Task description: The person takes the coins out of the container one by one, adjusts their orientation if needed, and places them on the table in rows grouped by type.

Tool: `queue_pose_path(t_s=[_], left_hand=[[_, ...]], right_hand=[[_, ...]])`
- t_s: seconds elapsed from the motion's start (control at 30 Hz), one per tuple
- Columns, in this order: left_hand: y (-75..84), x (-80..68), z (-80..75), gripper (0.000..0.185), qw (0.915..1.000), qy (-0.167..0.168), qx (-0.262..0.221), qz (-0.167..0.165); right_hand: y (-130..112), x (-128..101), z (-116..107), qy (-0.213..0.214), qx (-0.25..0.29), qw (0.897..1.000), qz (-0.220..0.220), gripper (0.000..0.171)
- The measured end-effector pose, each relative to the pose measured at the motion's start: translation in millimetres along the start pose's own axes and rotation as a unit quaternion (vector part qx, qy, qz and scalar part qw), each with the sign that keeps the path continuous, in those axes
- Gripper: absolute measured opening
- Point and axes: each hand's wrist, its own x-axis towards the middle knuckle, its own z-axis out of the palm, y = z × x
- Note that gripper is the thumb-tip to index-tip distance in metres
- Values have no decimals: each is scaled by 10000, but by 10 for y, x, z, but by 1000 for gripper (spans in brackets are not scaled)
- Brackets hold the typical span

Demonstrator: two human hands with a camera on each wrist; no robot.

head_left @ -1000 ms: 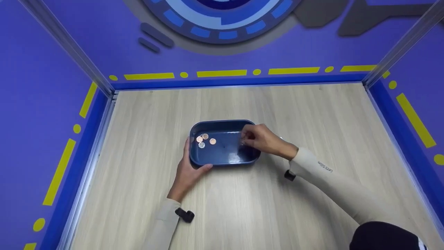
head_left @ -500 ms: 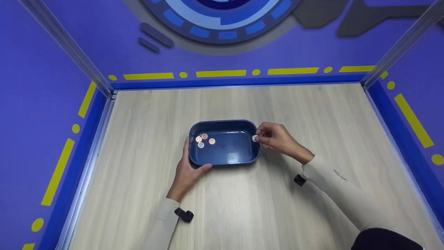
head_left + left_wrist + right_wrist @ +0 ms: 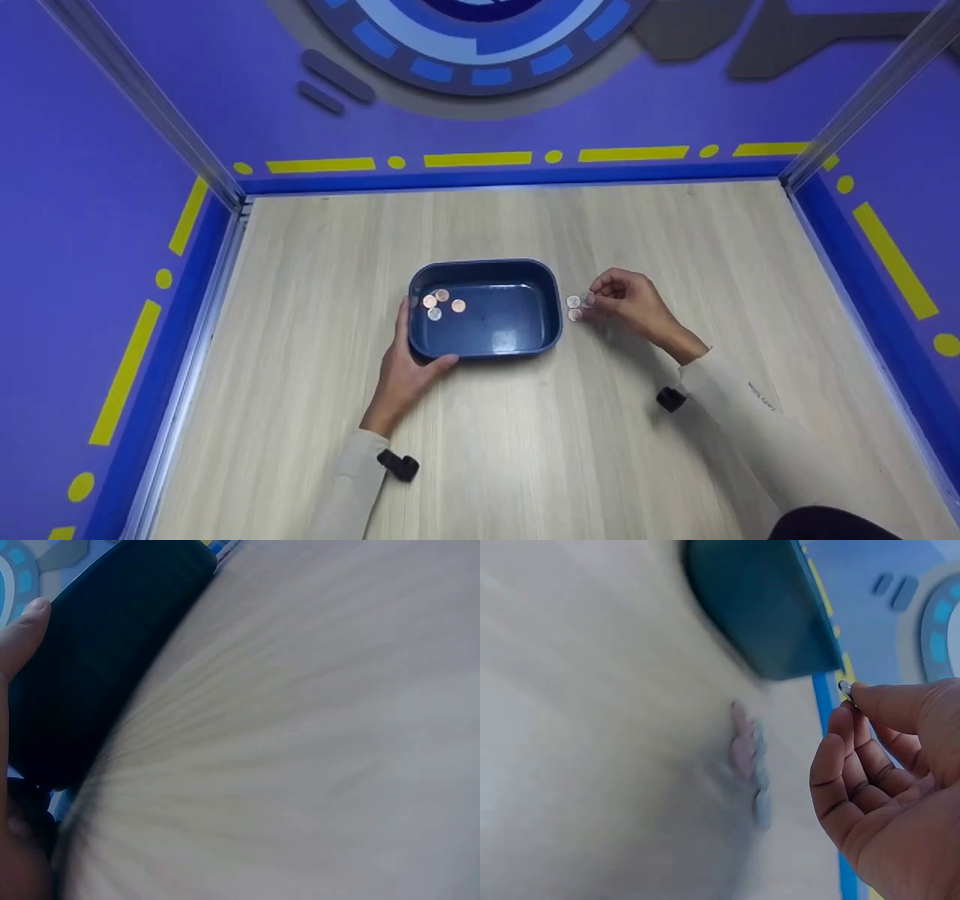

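Observation:
A dark blue tray [image 3: 540,330] sits mid-table with several copper and silver coins [image 3: 442,302] in its left end. My left hand [image 3: 411,351] grips the tray's near left corner, thumb on the front rim and fingers along the left wall; the left wrist view shows the tray wall [image 3: 97,667] and my thumb. My right hand [image 3: 596,300] hovers just right of the tray and pinches a small silver coin [image 3: 845,688] between thumb and forefinger. Beneath it, a few coins [image 3: 574,308] lie on the table [image 3: 525,450], blurred in the right wrist view [image 3: 750,765].
The pale wood table is walled in by purple panels with yellow dashes [image 3: 480,158] at the back and both sides. Metal posts [image 3: 142,105] stand at the back corners. Black wrist-camera mounts [image 3: 400,465] sit on both sleeves.
My right hand has drawn out of the tray and moved right with a coin pinched, now above the coins on the table. The left hand and tray have not moved.

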Motion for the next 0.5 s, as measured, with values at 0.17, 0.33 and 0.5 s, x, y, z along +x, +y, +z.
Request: queue_pose_path(t_s=[0.17,0.33,0.5], left_hand=[[3,9,-3,135,10000,2,-9,-7],[4,15,2,135,10000,2,-35,-33],[3,7,-3,134,10000,-1,-60,5]], right_hand=[[201,-39,-109,186,-53,9998,109,14],[330,-84,-208,228,-183,9991,311,15],[464,-105,-292,360,-562,9973,302,12]])
